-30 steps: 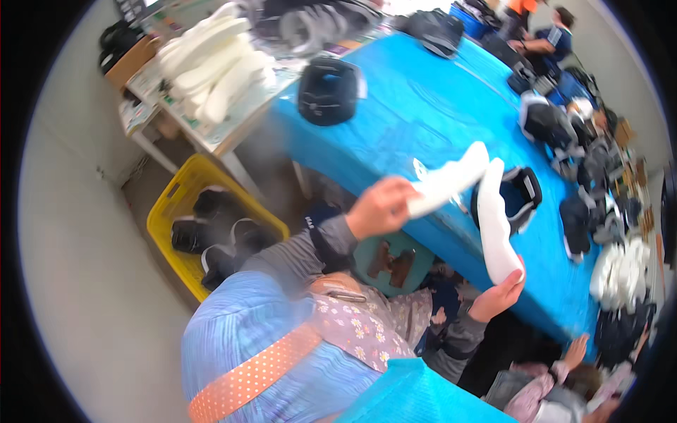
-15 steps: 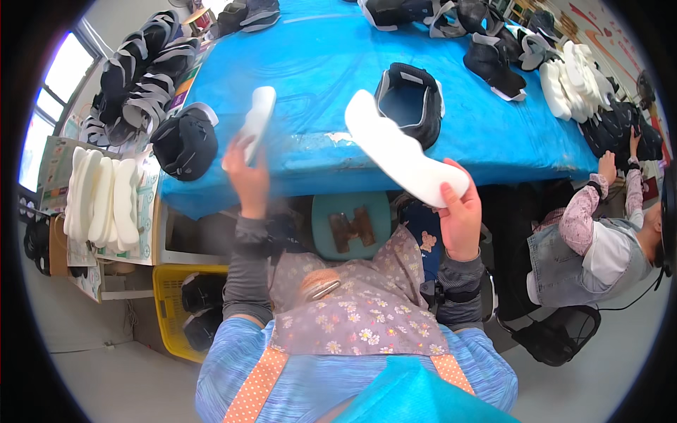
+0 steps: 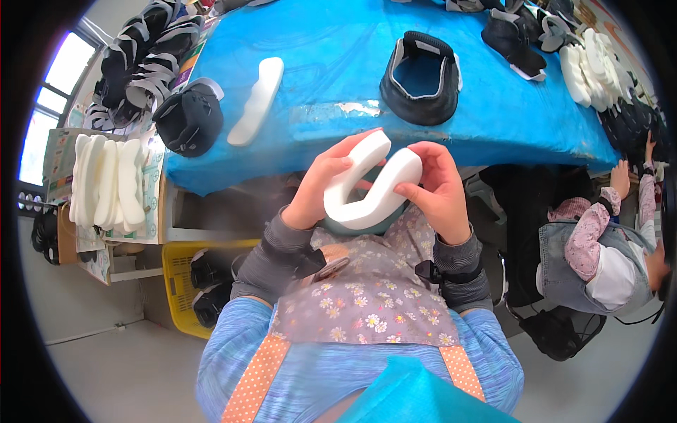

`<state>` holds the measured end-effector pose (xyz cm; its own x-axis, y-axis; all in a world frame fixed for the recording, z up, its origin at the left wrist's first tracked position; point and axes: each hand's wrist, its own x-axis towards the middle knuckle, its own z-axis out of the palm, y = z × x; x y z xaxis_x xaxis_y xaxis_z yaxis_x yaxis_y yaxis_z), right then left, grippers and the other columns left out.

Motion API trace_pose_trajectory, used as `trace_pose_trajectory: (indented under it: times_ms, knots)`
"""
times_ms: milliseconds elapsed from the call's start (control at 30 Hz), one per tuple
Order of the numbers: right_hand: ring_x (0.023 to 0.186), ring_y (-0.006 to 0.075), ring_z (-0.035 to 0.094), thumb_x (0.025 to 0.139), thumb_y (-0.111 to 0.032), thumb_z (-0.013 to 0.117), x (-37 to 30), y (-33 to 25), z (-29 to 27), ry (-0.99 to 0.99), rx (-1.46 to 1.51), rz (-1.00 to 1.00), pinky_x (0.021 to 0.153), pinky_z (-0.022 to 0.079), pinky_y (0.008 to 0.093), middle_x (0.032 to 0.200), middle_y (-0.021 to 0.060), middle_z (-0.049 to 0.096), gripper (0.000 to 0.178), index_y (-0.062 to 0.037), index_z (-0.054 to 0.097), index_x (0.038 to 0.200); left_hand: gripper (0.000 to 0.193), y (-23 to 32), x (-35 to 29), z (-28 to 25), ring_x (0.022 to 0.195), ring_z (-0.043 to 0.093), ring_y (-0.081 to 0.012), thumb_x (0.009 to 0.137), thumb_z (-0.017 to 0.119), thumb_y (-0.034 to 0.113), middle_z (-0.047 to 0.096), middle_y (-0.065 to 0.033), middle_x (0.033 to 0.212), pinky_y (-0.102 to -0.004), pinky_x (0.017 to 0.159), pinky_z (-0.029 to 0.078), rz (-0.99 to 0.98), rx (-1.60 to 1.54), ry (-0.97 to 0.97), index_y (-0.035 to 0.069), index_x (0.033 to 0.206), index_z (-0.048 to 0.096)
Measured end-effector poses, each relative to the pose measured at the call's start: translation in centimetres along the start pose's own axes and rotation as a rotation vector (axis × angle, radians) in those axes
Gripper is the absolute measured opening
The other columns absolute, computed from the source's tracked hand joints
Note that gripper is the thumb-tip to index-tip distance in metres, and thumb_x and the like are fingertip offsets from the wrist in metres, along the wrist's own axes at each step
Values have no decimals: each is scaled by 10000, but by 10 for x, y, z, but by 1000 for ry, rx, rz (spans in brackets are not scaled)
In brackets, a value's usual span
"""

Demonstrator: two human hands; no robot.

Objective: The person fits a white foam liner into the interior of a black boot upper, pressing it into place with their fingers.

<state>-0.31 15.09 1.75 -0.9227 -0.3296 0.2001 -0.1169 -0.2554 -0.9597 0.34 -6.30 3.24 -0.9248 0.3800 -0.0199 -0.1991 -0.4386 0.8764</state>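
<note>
Head view, left fingers (image 3: 336,165), right fingers (image 3: 417,193) both grasping U-bent white foam-like strip (image 3: 352,212), black open-topped fabric piece (image 3: 424,108) beyond them

Left hand (image 3: 319,182): is gripping one arm of a white foam strip (image 3: 370,201) that is curving into a U, its open end facing the table.
Right hand (image 3: 438,187): is pinching the other arm, thumb pressing its face.
Flat foam strip (image 3: 257,102): is lying on the blue table cover (image 3: 324,63), near its front edge.
Open black padded shell (image 3: 421,106): is standing beyond the right hand.
Foam stack (image 3: 106,183): is resting on a side table at left.
Yellow basket (image 3: 171,282): is holding black pieces (image 3: 206,268).
</note>
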Motion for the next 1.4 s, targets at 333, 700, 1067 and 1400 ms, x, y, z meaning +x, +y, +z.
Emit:
trace_pose_trajectory:
  times_ms: [333, 700, 1067, 1400]
  knots:
    - [1087, 162, 556, 787, 6, 784, 0, -1, 8, -24, -22, -44, 943, 484, 326, 1181, 76, 564, 541, -24, 486, 1237, 608, 2, -5, 6, 1194, 525, -182, 907, 474, 288, 547, -103, 1336, -315, 1010, 409, -19, 65, -10, 10, 1447, 437]
    - [1013, 128, 557, 768, 49, 773, -3, 7, 7, -12, 86, 82, 841, 514, 285, 1154, 66, 547, 643, -29, 452, 1320, 525, -11, -1, -9, 1178, 504, -163, 914, 483, 254, 502, -71, 1317, -288, 999, 390, -23, 166, -108, -44, 1346, 508]
    - [1100, 147, 588, 839, -42, 761, -25, 11, -13, 153, 131, 62, 949, 477, 291, 1189, 74, 625, 497, 9, 532, 1277, 495, -24, 61, -18, 1150, 491, -216, 947, 619, 216, 521, -125, 1256, -338, 992, 402, 473, 597, 314, 3, 1347, 421]
    - [1083, 140, 592, 844, -44, 754, -36, 17, -17, 224, 136, -8, 942, 480, 296, 1157, 63, 630, 432, -7, 544, 1219, 815, -89, 172, -25, 1268, 461, -347, 861, 724, 406, 471, -244, 1351, -416, 1066, 366, 494, 784, 578, -65, 1414, 354]
